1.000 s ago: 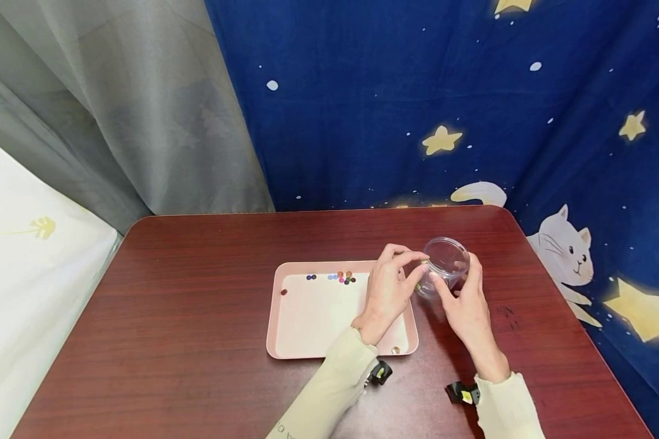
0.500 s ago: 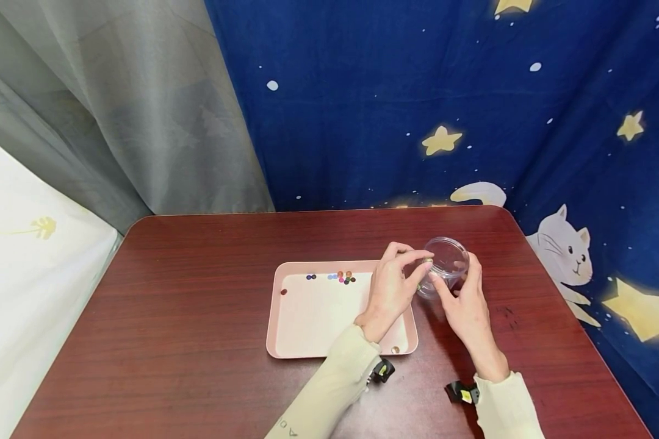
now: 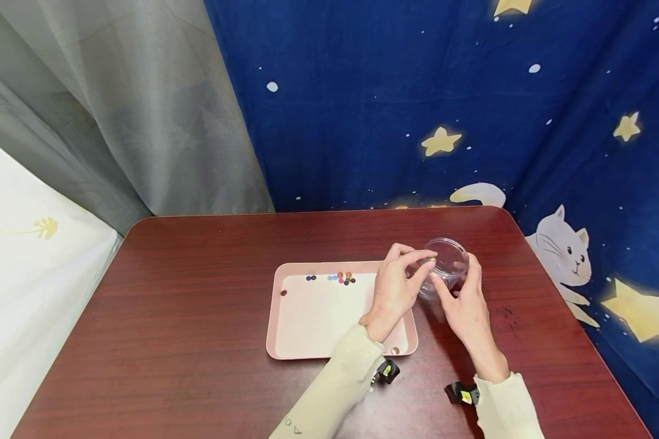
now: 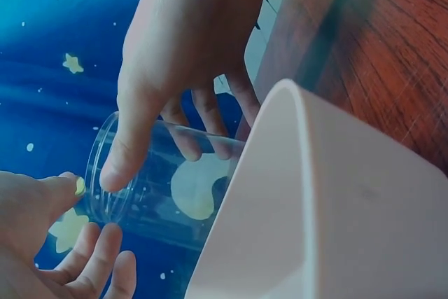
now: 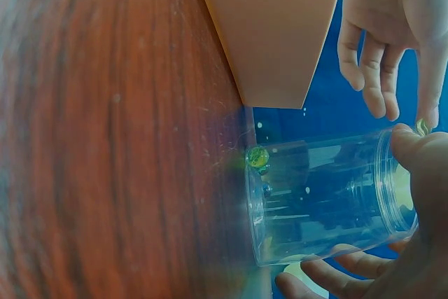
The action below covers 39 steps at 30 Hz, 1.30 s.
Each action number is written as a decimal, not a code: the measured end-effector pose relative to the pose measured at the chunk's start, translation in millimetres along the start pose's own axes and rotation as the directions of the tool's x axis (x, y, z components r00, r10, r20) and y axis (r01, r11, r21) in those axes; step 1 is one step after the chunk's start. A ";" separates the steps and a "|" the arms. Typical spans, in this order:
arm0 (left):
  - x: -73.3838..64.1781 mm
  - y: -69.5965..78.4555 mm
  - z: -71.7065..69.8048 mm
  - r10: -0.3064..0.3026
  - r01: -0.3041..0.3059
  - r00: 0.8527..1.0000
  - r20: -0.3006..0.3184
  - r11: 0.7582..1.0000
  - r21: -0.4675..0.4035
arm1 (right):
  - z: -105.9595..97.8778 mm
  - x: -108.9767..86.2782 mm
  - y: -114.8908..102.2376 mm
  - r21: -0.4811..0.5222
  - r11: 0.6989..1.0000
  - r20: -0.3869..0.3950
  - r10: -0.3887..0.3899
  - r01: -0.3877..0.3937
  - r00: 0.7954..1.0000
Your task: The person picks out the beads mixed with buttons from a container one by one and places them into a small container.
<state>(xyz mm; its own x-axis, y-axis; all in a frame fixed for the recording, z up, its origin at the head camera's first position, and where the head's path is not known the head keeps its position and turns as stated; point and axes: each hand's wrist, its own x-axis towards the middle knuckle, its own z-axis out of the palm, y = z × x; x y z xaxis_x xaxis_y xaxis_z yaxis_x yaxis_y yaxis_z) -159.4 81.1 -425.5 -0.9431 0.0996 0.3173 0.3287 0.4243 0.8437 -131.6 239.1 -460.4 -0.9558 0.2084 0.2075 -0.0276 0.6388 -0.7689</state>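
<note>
I pinch a marble (image 5: pixel 422 127) between thumb and forefinger of my left hand (image 3: pixel 393 289), the other fingers held apart from it. It sits at the near-left edge of the mouth of the jar (image 5: pixel 322 194); whether it touches the rim, I cannot tell.

My right hand (image 3: pixel 465 308) holds the jar, thumb at the rim, fingers round the far side. The jar stands upright or nearly so, base on the table (image 3: pixel 198 305), just right of the tray (image 3: pixel 318 317). A green-and-yellow ball (image 5: pixel 258 157) lies at its bottom with darker ones beside it.

Assessment, marble: apparently glass, so hard, smooth and small, with little weight. It should not yield under pressure; the likely fault is slipping or rolling out of an off-centre pinch. Recommended hold: two fingertips opposed across its widest part, light but even.

Assessment, jar: clear, thin-walled, probably plastic, light and fairly stiff, though the wall may flex if squeezed. Being smooth, it could slide or tip at a knock. Best held as I have it, close under the rim where the ring looks stiffest, with the mouth left free. Further beads (image 3: pixel 345 278) lie along the tray's far side.
</note>
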 end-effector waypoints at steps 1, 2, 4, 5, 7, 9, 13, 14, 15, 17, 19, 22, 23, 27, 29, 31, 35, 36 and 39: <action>0.2 0.0 0.8 -0.003 0.003 1.000 0.001 1.000 -0.002 | -0.1 0.1 0.2 0.000 1.000 0.000 -0.001 0.001 1.000; 0.3 0.0 1.5 -0.004 0.004 1.000 0.002 1.000 -0.003 | -0.1 0.1 0.4 0.000 1.000 0.000 -0.003 0.003 1.000; 0.8 0.0 2.6 -0.007 0.007 1.000 0.007 1.000 -0.001 | -0.1 0.2 0.8 -0.002 1.000 -0.002 -0.005 0.005 1.000; 1.0 -0.1 3.0 -0.008 0.008 1.000 0.009 1.000 0.003 | 0.0 0.2 0.9 -0.002 1.000 -0.002 -0.004 0.004 1.000; 1.3 -0.2 3.3 -0.007 0.007 1.000 0.010 1.000 0.007 | 0.0 0.2 1.0 -0.005 1.000 -0.001 -0.003 0.003 1.000; 1.6 -0.5 3.1 -0.005 0.005 1.000 0.009 1.000 0.013 | 0.0 0.4 0.9 -0.006 1.000 0.001 -0.004 0.004 1.000; 1.4 -2.4 2.6 -0.006 0.006 1.000 0.004 1.000 0.017 | 0.6 0.6 -0.9 0.003 1.000 0.004 -0.010 0.010 1.000; 1.2 -2.9 2.7 -0.008 0.007 1.000 0.004 1.000 0.015 | 0.7 0.7 -1.2 0.005 1.000 0.004 -0.010 0.010 1.000; 1.0 -3.4 2.8 -0.010 0.010 1.000 0.004 1.000 0.014 | 0.8 0.8 -1.4 0.006 1.000 0.003 -0.009 0.009 1.000; 0.5 -4.4 3.0 -0.014 0.014 1.000 0.003 1.000 0.011 | 0.9 1.0 -1.3 0.006 1.000 0.001 -0.004 0.004 1.000; 0.1 -5.1 3.2 -0.017 0.017 1.000 0.002 1.000 0.011 | 1.1 1.0 -0.6 0.004 1.000 -0.001 0.001 -0.001 1.000; -0.4 -5.7 3.4 -0.018 0.018 1.000 0.003 1.000 0.009 | 1.2 0.7 -0.1 0.002 1.000 -0.002 0.001 -0.001 1.000; -0.4 -5.8 3.4 -0.018 0.018 1.000 0.005 1.000 0.008 | 1.2 0.6 0.1 0.002 1.000 -0.002 0.000 0.000 1.000; -0.6 -5.7 2.8 -0.018 0.018 1.000 0.009 1.000 0.009 | 0.9 0.4 0.6 0.000 1.000 0.001 -0.002 0.002 1.000; -0.6 -5.6 1.8 -0.014 0.014 1.000 0.006 1.000 0.007 | 0.7 0.4 0.5 -0.004 1.000 0.004 0.001 -0.001 1.000; -0.6 -5.4 0.5 -0.009 0.009 1.000 -0.003 1.000 0.003 | 0.7 0.4 0.1 -0.008 1.000 0.005 0.003 -0.003 1.000; -0.8 -4.9 -2.8 -0.009 0.008 0.999 -0.039 1.000 -0.014 | 1.3 0.4 -0.6 0.016 1.000 0.003 0.000 0.000 1.000; -1.0 -5.1 -3.8 -0.010 0.009 0.999 -0.049 1.000 -0.020 | 1.4 0.5 -0.5 0.023 1.000 0.001 -0.001 0.001 1.000; -1.4 -6.4 -6.9 -0.010 0.008 0.998 -0.070 0.999 -0.031 | 1.7 0.6 -0.2 0.042 0.999 -0.004 -0.007 0.007 1.000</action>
<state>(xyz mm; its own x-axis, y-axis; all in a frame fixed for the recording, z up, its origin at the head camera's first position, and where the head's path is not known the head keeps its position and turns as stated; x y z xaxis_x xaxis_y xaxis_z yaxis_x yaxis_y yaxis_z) -159.9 72.1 -428.4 -0.9404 0.0324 0.3386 0.3230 0.3969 0.8592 -132.6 237.8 -461.2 -0.9544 0.2066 0.2153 -0.0470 0.6085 -0.7922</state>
